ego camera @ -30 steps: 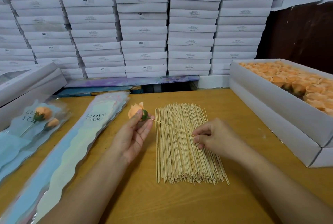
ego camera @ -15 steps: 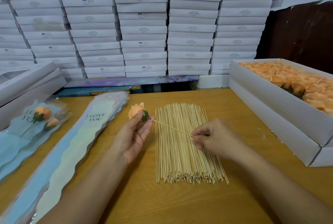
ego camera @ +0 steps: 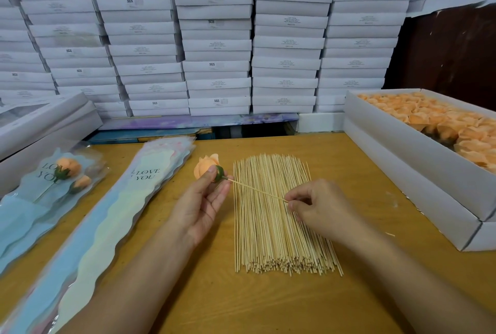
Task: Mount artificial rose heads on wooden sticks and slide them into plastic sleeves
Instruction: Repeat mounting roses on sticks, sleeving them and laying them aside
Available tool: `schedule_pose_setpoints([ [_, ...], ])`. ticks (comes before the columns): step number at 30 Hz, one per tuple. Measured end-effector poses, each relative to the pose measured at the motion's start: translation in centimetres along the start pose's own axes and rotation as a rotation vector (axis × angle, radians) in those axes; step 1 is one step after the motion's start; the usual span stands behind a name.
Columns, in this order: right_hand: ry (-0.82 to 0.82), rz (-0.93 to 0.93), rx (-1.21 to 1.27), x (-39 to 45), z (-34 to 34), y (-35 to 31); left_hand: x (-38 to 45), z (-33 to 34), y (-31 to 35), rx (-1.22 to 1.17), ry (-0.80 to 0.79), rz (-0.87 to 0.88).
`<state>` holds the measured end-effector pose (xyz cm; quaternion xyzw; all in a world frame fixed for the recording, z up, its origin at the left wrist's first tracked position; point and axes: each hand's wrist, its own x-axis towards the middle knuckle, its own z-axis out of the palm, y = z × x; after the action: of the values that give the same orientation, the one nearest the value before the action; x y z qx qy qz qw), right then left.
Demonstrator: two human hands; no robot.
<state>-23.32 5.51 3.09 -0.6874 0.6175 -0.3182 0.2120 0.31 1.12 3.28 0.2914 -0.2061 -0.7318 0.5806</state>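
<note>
My left hand [ego camera: 201, 205] pinches an orange rose head [ego camera: 205, 168] with a green base between thumb and fingertips. A thin wooden stick [ego camera: 257, 191] runs from that base to my right hand [ego camera: 319, 207], which pinches the stick's other end. Both hands hover over a pile of wooden sticks [ego camera: 279, 226] on the wooden table [ego camera: 241, 301]. A stack of plastic sleeves [ego camera: 107, 223] printed "I LOVE YOU" lies to the left of my left hand.
Filled sleeves with mounted roses [ego camera: 53, 186] lie at the far left. A white box of orange rose heads [ego camera: 418, 156] stands at the right. Stacked white boxes [ego camera: 214, 38] form a wall behind the table, with more white boxes [ego camera: 40, 124] at the left.
Almost nothing differs; both hands hold the rose head and stick in the same spot, with the rose head shifted very slightly.
</note>
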Motion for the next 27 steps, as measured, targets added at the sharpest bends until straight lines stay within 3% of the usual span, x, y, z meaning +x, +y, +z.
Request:
schedule_pose_setpoints([
  [10,0.032,-0.044,0.024,-0.1,1.3,0.5,-0.2,-0.1,0.1,-0.027,0.007,0.003],
  [27,0.167,-0.097,-0.142,-0.9,0.7,-0.9,-0.3,-0.3,0.0,-0.029,0.042,0.008],
])
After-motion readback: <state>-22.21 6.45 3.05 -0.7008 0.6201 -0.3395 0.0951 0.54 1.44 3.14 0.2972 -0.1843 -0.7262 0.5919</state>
